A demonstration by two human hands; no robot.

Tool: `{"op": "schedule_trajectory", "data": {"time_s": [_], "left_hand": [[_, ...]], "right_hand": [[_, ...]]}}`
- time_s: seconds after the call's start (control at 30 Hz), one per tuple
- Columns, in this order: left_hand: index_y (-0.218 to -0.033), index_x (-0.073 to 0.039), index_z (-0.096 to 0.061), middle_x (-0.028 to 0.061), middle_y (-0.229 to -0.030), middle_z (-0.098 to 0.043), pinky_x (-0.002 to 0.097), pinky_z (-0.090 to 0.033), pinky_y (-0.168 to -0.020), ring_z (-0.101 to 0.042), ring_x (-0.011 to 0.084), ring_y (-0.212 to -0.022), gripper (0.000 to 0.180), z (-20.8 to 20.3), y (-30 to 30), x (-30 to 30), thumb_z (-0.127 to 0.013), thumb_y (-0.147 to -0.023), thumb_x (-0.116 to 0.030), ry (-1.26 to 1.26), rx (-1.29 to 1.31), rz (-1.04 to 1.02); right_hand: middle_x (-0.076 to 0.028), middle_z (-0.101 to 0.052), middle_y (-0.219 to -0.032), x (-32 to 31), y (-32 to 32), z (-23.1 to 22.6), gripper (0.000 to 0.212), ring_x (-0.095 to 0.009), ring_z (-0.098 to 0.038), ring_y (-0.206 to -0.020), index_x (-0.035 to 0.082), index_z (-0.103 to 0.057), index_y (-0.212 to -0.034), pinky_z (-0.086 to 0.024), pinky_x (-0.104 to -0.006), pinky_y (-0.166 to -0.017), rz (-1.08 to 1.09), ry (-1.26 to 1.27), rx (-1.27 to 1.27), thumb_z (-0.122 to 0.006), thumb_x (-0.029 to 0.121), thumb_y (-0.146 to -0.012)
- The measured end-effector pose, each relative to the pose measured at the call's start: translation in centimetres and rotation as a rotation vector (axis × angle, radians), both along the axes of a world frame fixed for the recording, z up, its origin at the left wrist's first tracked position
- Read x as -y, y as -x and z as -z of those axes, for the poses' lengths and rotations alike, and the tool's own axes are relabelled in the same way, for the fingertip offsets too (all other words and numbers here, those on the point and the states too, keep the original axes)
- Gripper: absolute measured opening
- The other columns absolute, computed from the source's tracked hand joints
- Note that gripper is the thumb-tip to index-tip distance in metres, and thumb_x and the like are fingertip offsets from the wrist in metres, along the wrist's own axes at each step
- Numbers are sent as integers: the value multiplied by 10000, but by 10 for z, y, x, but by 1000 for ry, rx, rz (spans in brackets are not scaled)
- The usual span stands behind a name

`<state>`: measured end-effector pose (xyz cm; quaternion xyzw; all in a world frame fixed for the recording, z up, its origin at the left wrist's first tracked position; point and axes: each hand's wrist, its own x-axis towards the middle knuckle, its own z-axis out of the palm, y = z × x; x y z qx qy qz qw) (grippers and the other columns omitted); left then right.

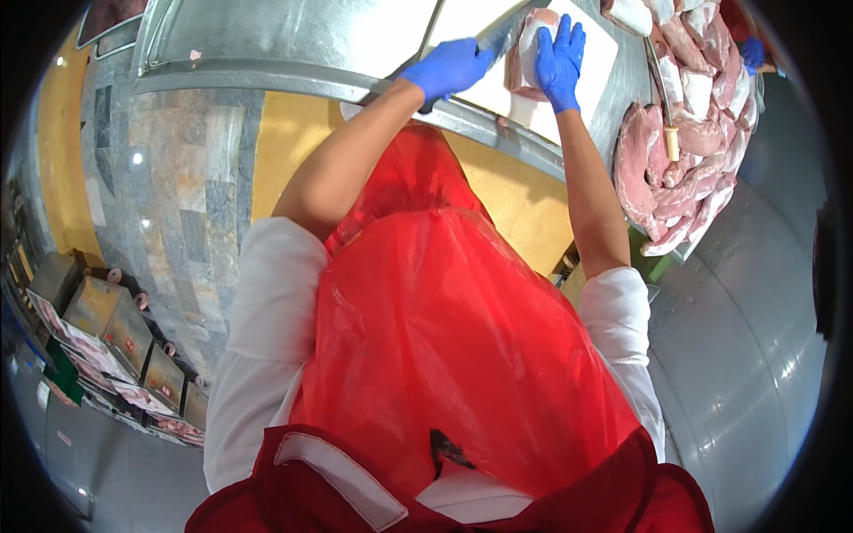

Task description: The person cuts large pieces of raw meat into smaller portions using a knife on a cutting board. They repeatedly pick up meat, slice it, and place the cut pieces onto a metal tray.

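My left hand (449, 67), in a blue glove, is closed round the dark handle of a knife (505, 37). The handle end sticks out below the fist, and the grey blade points toward a block of pink raw meat (524, 64) with a pale edge. The meat lies on a white cutting board (597, 60) at the far side. Flat on the right part of the meat rests my right hand (560, 67), also blue-gloved, its fingers stretched out and apart. Whether the blade touches the meat I cannot tell.
To the right, many raw meat pieces (680, 191) are heaped; a long knife with a pale handle (672, 144) lies on them. Another person's blue-gloved hand (753, 53) is beyond. The metal table's raised edge (267, 82) runs before me. Metal containers (111, 320) stand lower left.
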<state>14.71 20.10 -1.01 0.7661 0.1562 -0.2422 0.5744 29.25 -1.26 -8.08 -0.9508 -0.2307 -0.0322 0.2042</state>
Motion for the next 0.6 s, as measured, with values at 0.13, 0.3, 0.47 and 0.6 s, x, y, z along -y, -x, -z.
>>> {"op": "schedule_trajectory", "data": {"time_s": [0.13, 0.3, 0.47, 0.6], "left_hand": [[-1110, 58, -543, 151, -700, -607, 405, -523, -503, -594, 244, -466, 488, -13, 60, 6, -440, -1038, -414, 96, -60, 6], [-1096, 68, -542, 160, -693, -600, 406, -520, -485, -592, 256, -463, 469, -4, 50, 23, -461, -1038, -391, 134, -78, -40], [-1092, 79, -543, 159, -669, -585, 404, -502, -459, -591, 241, -468, 470, 12, 20, 44, -465, -1035, -381, 137, 2, -140], [-1063, 64, -534, 145, -652, -572, 395, -492, -445, -581, 221, -456, 430, 1, 62, 50, -488, -1032, -362, 252, -55, -130]], "right_hand": [[-291, -259, -1602, 3, 2, -1, 697, -442, -205, -1504, 81, -320, -1570, -164, -494, -1226, -4, -22, -56, -449, 479, -1012], [-320, -250, -1593, -1, 2, -2, 718, -476, -202, -1494, 57, -309, -1568, -157, -511, -1223, 6, -43, -39, -460, 474, -1004], [-355, -244, -1577, -2, 1, -2, 744, -514, -206, -1478, 29, -307, -1560, -166, -515, -1220, 59, -68, -33, -475, 478, -992], [-330, -248, -1590, 3, -3, 1, 712, -489, -206, -1485, 39, -335, -1551, -184, -495, -1220, 71, -63, -61, -479, 468, -1002]]}}
